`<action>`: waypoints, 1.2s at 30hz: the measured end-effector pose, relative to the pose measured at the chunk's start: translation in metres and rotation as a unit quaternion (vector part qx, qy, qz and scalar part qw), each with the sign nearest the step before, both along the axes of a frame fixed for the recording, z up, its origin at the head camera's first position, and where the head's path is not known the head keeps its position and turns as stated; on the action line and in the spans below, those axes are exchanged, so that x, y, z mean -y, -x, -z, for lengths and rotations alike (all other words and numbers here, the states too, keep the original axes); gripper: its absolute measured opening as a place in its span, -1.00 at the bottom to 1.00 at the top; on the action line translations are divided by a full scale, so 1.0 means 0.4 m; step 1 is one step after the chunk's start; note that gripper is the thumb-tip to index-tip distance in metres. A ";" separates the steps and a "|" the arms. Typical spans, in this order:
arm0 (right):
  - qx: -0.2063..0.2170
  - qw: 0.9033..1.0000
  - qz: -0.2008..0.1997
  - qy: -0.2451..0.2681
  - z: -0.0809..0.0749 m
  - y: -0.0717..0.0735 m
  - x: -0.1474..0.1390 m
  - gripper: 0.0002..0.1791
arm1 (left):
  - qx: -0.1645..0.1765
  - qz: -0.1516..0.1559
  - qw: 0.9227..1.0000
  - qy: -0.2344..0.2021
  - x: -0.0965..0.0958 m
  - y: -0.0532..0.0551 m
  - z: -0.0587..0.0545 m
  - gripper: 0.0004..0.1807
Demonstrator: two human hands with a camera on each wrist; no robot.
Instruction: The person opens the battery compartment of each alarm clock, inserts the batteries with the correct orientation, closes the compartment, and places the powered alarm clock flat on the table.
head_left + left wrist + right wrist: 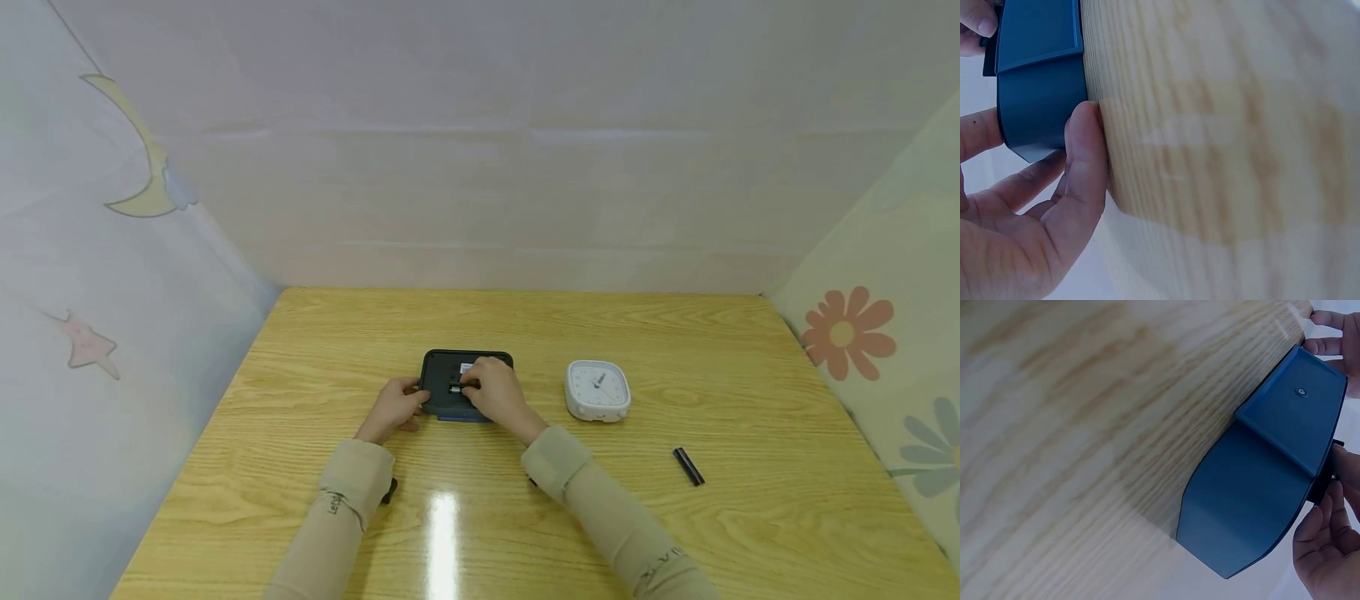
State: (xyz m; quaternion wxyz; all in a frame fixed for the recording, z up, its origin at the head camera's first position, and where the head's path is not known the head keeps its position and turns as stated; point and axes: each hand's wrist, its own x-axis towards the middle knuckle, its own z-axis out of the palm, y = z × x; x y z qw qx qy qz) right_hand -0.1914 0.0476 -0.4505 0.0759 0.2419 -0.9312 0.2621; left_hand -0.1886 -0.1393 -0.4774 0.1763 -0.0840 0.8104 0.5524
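Observation:
A dark blue-black rectangular device (438,377) lies on the table with its flat black back facing up. My left hand (395,407) grips its left end; in the left wrist view one finger lies over the back edge and another touches the side near the tabletop. Over the middle of the back, my right hand (495,390) pinches a small battery (455,388) with a silvery end showing, its rest hidden by the fingers. Seen from the right wrist, thumb and fingertips meet at a black raised part (1321,485) on the device's back.
To the right of the device stands a white square clock (597,390). A black stick-like cylinder (688,467) lies nearer the table's right side. The wooden table (315,333) is enclosed by pale printed sheets (480,183) at the back and sides.

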 end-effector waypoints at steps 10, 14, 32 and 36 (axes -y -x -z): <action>0.001 1.000 0.003 -0.023 0.008 0.007 0.008 -0.90 | 0.003 -0.002 1.000 -0.006 0.000 -0.001 0.001 -0.49; 0.002 1.000 0.006 -0.028 0.013 0.009 0.010 -0.90 | 0.001 -0.002 1.000 -0.006 0.000 -0.002 0.000 -0.49; -0.023 0.997 -0.007 -0.067 0.013 0.005 0.015 -0.92 | 0.001 0.000 1.000 -0.003 0.000 -0.004 -0.004 -0.47; -0.026 0.997 -0.014 -0.071 0.016 0.002 0.015 -0.93 | -0.001 0.002 1.000 -0.003 0.001 -0.004 -0.003 -0.47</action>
